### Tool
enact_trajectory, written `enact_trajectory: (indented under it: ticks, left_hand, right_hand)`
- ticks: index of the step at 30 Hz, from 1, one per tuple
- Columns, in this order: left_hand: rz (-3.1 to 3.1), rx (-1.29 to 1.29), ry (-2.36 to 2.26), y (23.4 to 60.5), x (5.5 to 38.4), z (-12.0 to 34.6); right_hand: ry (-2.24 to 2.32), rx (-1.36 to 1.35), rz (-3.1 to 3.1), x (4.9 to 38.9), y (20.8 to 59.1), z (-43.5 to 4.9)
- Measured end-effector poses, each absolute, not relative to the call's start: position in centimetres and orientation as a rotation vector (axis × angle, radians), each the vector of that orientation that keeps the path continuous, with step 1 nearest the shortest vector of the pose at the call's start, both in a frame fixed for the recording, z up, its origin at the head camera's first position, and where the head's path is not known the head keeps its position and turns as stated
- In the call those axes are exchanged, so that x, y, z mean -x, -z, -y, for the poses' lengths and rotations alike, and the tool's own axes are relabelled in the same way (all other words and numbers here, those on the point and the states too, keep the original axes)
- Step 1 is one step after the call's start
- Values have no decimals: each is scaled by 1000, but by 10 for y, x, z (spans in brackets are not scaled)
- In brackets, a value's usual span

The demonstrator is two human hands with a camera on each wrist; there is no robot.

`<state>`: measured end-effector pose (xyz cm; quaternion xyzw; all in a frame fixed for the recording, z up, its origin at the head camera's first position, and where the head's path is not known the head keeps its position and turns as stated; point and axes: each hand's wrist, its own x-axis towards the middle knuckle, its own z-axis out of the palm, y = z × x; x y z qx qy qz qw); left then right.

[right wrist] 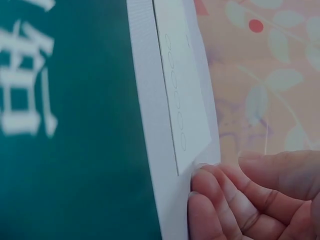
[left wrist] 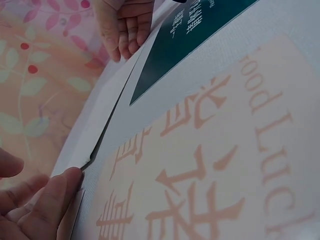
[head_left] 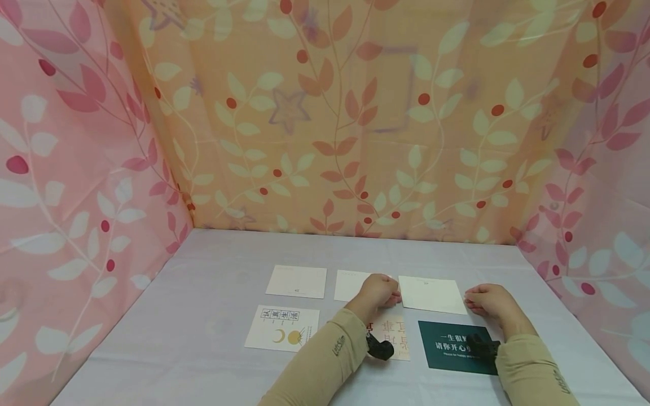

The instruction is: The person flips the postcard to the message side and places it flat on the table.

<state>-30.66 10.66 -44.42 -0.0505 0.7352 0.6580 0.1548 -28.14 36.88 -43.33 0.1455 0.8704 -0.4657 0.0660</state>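
Hands point(head_left: 378, 290) point(head_left: 490, 299) loosely curved, holding nothing, at L/R ends of white card point(head_left: 431, 294), whose ovals point(right wrist: 175, 95) show only in R-wrist cam.

Hands point(head_left: 377, 292) point(head_left: 491, 301), white card point(head_left: 431, 296) between, green card point(head_left: 447, 361)

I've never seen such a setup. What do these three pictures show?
There's no machine here, just a person's left hand and right hand. The wide picture is taken from the person's head, the close ones from each wrist. On the white cloth lie three pale cards in a back row and, in front, a sun-and-moon card, an orange-lettered card and a dark green card. The fingers are at opposite ends of the rightmost pale card; neither thumb appears to pinch it.
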Motion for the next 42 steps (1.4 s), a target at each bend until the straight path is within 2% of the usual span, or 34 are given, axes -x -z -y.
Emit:
enact_trajectory:
  ticks: [12, 23, 32, 42]
  left_hand:
    - [-2138, 72, -1846, 442, 310, -97]
    - [-2189, -64, -1802, 437, 316, -57]
    - [-2131, -13, -1847, 438, 322, -37]
    - [-2146, -75, -1797, 430, 315, -21]
  right_hand:
    - [1362, -386, -2658, 281, 424, -366]
    - [1361, -282, -2680, 283, 419, -345]
    - [1353, -221, -2676, 287, 415, -316]
    - [1427, -190, -2638, 294, 416, -275]
